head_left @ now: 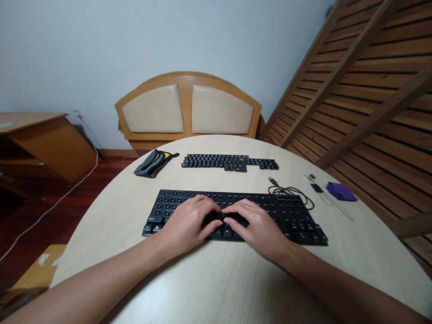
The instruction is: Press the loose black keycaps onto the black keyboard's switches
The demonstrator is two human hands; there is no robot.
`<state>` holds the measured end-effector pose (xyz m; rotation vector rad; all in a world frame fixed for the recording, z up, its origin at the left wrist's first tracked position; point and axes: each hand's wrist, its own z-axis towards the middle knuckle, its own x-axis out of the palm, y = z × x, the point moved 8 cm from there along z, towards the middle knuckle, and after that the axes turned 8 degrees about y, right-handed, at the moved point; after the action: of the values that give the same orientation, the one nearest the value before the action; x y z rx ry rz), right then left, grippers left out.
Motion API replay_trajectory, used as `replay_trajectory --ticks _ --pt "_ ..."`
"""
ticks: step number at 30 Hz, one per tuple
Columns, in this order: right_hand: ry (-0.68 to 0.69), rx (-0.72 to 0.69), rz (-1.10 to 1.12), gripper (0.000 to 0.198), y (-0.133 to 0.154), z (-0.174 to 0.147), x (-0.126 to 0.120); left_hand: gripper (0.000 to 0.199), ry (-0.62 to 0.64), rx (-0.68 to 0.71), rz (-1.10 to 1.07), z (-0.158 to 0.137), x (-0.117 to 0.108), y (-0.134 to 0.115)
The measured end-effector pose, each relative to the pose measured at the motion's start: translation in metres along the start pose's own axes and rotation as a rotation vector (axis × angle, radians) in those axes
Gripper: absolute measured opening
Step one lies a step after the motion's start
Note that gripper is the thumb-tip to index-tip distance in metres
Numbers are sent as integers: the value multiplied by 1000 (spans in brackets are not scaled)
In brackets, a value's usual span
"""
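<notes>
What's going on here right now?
A person has both hands on a black keyboard: the left hand and right hand meet fingertip to fingertip near its middle; whether they pinch anything is too small to tell. Many keys lack caps, though some along the near edge have them. Loose keycaps lie in rows beyond it, and a purple cloth lies to the right.

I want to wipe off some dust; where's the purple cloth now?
In the head view, the purple cloth lies near the right edge of the table, just right of the black-ended tool.
</notes>
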<state>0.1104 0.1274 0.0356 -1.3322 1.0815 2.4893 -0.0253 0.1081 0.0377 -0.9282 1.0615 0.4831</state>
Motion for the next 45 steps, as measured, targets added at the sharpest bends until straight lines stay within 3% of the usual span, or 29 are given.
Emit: replay_trajectory --ticks 5,8,17,27,45 --pt "42 96 56 13 -7 1 1 73 107 -25 110 -5 3 8" --pt "65 130 78 13 -10 1 1 89 175 -36 141 -6 10 13" --pt "90 179 167 13 -12 3 1 90 212 -42 176 -5 15 14" --pt "96 170 101 16 -13 1 3 88 187 -32 163 -6 15 14" --pt "84 -49 -89 15 6 -1 6 88 183 -27 169 -6 15 14"
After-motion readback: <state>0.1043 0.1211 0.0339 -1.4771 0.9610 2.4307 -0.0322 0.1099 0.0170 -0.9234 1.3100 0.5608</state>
